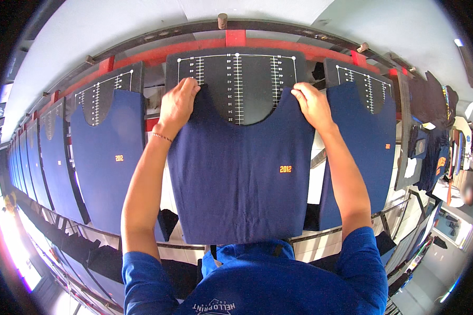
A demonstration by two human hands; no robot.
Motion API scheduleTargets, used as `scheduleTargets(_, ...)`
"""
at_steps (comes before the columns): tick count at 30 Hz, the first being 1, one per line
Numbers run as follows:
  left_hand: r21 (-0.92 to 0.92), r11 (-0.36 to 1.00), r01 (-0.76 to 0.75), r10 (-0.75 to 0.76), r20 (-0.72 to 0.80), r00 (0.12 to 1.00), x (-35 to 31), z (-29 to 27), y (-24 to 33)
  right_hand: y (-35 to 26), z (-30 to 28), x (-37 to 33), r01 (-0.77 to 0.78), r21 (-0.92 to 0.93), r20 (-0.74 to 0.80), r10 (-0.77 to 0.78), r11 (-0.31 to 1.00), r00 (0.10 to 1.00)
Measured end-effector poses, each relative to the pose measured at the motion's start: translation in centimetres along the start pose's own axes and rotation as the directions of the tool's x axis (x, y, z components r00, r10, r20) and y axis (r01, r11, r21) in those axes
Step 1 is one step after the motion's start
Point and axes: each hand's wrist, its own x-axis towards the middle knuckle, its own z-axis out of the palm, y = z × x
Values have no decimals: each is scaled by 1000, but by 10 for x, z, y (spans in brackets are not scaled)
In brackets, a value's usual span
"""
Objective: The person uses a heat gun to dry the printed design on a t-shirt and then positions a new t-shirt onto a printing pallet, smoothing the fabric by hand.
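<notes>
A navy blue shirt piece with a scooped neckline lies over the dark printing board in front of me. A small orange print shows on its right side. My left hand is closed in a pinch on the left shoulder corner of the shirt piece. At the opposite shoulder corner, my right hand pinches the fabric between thumb and fingers. White ruler marks on the board show above and inside the neckline. The shirt's lower edge reaches the board's near end, by my body.
More boards carry matching navy pieces: one to the left with several beyond it, another to the right. A red frame and dark rail run behind them. Dark garments hang at far right.
</notes>
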Motion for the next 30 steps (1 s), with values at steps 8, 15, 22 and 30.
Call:
scheduleTargets(8, 100, 993, -55, 41, 139, 989, 33, -4, -21, 24, 12, 34, 39, -93, 24, -37, 995, 999)
scheduleTargets(15, 130, 987, -96, 80, 126, 989, 45, 5, -35, 33, 20, 44, 34, -146, 8, -33, 989, 999)
scheduleTargets(22, 155, 982, -112, 92, 131, 987, 47, 8, -38, 36, 23, 47, 49, -195, 28, -44, 980, 999)
scheduleTargets(30, 336, 942, -14, -27, 119, 993, 42, 13, -22, 12, 22, 46, -40, -432, -85, 3, 901, 996)
